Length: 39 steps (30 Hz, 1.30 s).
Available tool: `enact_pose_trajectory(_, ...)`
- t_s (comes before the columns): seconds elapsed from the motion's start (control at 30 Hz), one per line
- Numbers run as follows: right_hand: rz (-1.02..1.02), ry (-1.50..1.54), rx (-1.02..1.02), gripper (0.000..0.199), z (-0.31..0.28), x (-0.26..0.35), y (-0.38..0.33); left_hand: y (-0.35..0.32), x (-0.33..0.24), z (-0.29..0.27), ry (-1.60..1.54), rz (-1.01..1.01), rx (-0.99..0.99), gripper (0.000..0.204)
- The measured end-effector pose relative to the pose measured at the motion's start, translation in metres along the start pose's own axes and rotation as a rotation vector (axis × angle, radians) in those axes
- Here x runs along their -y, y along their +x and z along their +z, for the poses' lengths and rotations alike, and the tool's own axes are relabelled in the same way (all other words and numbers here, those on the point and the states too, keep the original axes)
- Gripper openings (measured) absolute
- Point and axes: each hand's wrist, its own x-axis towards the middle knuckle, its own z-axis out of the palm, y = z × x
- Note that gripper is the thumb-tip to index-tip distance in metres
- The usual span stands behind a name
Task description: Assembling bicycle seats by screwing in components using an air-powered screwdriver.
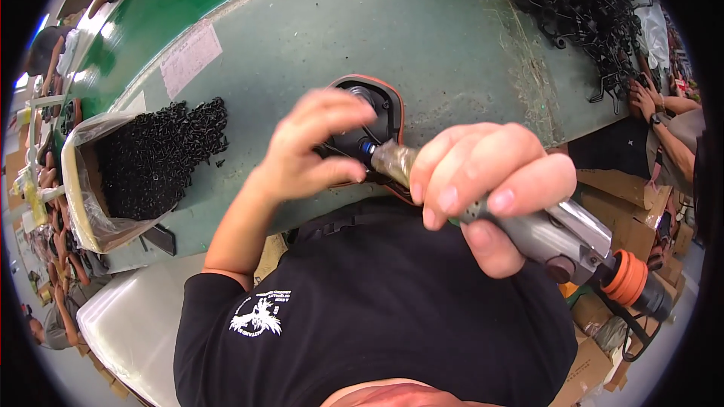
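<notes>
My right hand [490,188] is wrapped round a silver pneumatic screwdriver [558,237] with an orange ring at its rear end. The tool's tip points down and left to a bicycle saddle [390,105], which lies underside up on the bench with a black base and orange-brown edge. A blue collar [367,148] shows near the tip; whether the bit touches a screw I cannot tell. My left hand [309,143], slightly blurred, is over the saddle's left side. Its thumb and fingers are apart, with nothing visible between them, and they hide part of the saddle.
At left, a plastic-lined box [83,188] spills black screws [162,154] onto the green bench [286,45]. Black bent-wire parts [581,15] are heaped at the far right, near another person's hands [645,98]. A paper sheet [191,60] lies far left. Cardboard boxes [618,196] stand right.
</notes>
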Motion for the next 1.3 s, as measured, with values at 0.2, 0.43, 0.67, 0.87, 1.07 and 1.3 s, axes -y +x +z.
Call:
enact_pose_trajectory(0.2, 0.112, -0.192, 0.033, 0.04, -0.01, -0.004, -0.002, 0.022, 0.046, -0.025, 0.37, -0.247, 0.288, 0.078)
enact_pose_trajectory(0.43, 0.244, -0.227, -0.139, 0.03, 0.0, -0.021, -0.007, 0.017, 0.086, -0.012, 0.075, -0.078, 0.231, 0.049)
enact_pose_trajectory(0.67, 0.334, -0.22, -0.068, 0.034, 0.005, -0.046, -0.005, 0.006, 0.089, 0.006, -0.103, -0.177, 0.053, 0.036)
enact_pose_trajectory(0.87, 0.278, -0.388, 0.116, 0.037, 0.001, -0.078, 0.0, 0.002, 0.092, 0.007, -0.162, -0.223, 0.033, 0.039)
enact_pose_trajectory(1.07, 0.35, -0.311, 0.095, 0.029, 0.001, -0.098, 0.002, -0.001, 0.095, 0.006, -0.107, -0.218, 0.005, 0.04)
enact_pose_trajectory(1.3, 0.341, -0.336, 0.103, 0.032, 0.0, -0.103, 0.005, -0.002, 0.093, 0.005, -0.045, -0.225, -0.003, 0.039)
